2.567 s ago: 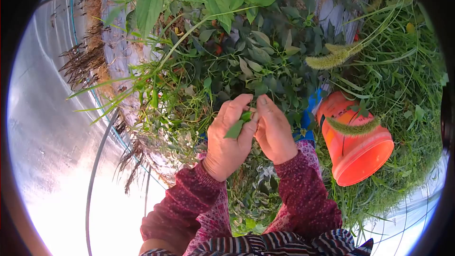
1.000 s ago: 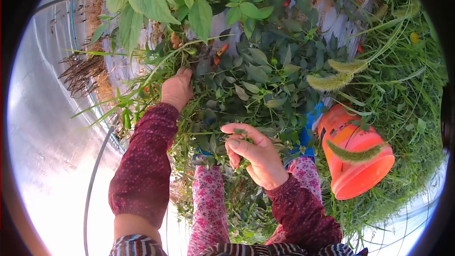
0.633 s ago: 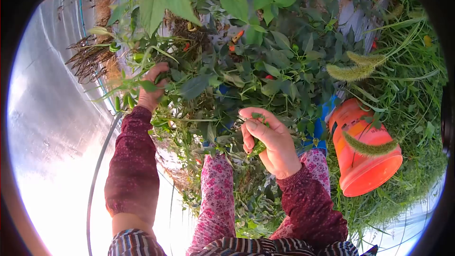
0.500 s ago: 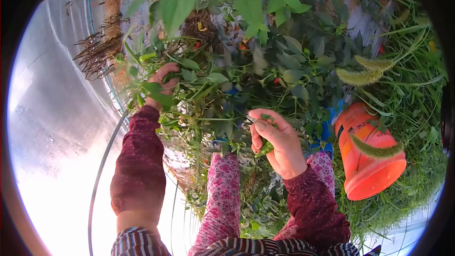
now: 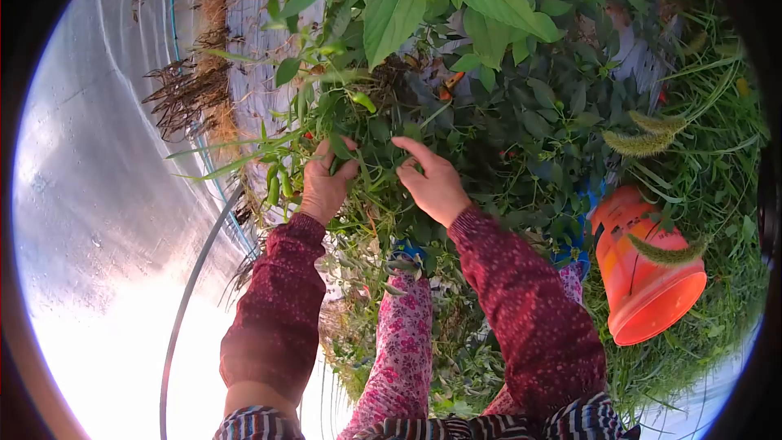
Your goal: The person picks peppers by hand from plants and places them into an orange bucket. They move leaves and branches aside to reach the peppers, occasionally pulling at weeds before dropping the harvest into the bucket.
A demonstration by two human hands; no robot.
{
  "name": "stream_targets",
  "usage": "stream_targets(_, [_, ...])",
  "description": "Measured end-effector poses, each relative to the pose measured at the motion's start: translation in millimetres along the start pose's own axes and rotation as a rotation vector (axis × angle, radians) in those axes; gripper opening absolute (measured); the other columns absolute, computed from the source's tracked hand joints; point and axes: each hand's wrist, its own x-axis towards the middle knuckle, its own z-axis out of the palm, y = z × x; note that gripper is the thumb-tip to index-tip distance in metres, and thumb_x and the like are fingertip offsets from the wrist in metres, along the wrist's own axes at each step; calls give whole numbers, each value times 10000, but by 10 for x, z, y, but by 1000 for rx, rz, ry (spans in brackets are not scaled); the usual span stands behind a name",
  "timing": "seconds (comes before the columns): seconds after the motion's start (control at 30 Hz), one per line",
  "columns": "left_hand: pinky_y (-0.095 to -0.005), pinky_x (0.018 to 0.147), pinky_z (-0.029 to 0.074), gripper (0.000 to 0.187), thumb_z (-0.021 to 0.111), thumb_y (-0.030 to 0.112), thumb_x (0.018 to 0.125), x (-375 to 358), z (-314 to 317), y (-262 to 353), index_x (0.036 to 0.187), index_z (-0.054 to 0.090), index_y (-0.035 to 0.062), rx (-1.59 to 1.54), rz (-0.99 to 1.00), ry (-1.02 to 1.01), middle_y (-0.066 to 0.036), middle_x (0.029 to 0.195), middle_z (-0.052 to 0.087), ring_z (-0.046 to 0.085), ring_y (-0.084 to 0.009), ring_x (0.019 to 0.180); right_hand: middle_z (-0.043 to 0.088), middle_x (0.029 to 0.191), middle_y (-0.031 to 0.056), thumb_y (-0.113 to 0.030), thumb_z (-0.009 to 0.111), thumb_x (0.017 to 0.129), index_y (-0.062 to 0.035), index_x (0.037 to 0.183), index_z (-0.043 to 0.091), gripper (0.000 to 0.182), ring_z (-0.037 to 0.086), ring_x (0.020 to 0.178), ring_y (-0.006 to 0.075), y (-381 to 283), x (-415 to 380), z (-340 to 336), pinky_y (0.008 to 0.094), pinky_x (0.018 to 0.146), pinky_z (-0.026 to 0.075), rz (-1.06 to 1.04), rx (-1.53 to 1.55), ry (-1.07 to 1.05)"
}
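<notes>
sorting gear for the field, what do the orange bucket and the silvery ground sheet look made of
The orange bucket looks like moulded plastic: even colour, smooth matte wall, thick rounded rim. The ground sheet is probably plastic mulch film with a silvery, glossy finish: it glares brightly in the sun and shows fine creases. It could be a coated fabric; the picture leaves that open.

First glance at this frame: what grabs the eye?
Two hands in dark red sleeves reach into a leafy pepper plant at centre: the left hand grips stems and leaves, the right hand has its fingers spread among the foliage. An orange bucket lies tilted in the grass at right. A pale plastic sheet fills the left side.
</notes>
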Motion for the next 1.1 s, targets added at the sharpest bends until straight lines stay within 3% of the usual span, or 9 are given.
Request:
stream_targets(0.07, [-256,752,462,292,633,-58,766,-11,24,16,1026,555,47,131,68,22,-39,922,583,539,-103,867,620,904,113,-82,533,833,-208,1276,496,463,613,792,248,-133,196,161,357,737,483,-60,-426,-80])
stream_targets(0.17, [-303,744,482,234,659,5,774,-122,110,296,988,575,51,501,236,104,-86,890,608,602,-186,842,622,1027,132,-115,544,823,-253,1312,448,517,605,931,300,607,658,514,386,802,476,-207,14,-258])
stream_targets(0.2, [-329,737,488,222,667,34,773,-143,116,358,976,580,55,615,338,102,-101,893,612,608,-236,846,605,1096,115,-139,570,810,-282,1320,428,548,582,1011,294,138,589,472,391,836,470,-171,-641,-267])
stream_targets(0.27, [-379,673,502,195,681,98,764,-167,72,374,933,588,70,772,461,106,-127,903,612,610,-317,817,597,1113,108,-146,570,814,-282,1304,443,524,580,1020,290,61,522,488,390,842,470,-194,-691,-281])
stream_targets(0.47, [-353,587,497,133,683,93,765,-302,51,509,846,582,60,685,386,22,-112,779,604,617,-294,664,598,1004,120,-166,569,820,-236,1231,513,421,595,967,295,125,521,558,384,812,481,-164,-719,-268])
stream_targets(0.53, [-341,586,495,125,682,94,772,-337,2,625,830,580,53,637,373,-4,-110,748,599,616,-279,648,591,952,118,-201,567,814,-202,1200,538,388,597,931,293,568,748,622,380,781,484,-544,-660,-302])
stream_targets(0.7, [-304,578,474,90,635,103,836,-180,-301,971,861,574,41,494,167,1,-109,690,570,592,-230,617,591,940,117,-275,552,813,-153,1102,559,314,598,898,284,264,536,647,378,747,481,-360,-756,-251])
stream_targets(0.87, [-344,581,476,116,609,84,850,-48,-207,1135,945,553,49,672,458,57,-115,757,556,595,-247,657,598,962,132,-299,568,800,-134,1081,560,326,593,886,288,1094,912,965,380,753,476,-513,-610,-6])
stream_targets(1.1, [-337,660,480,162,598,30,822,42,3,391,978,555,36,550,271,133,-119,872,568,593,-256,768,612,959,14,-415,677,753,-154,1342,434,688,563,823,158,186,597,310,282,721,454,282,-53,-539])
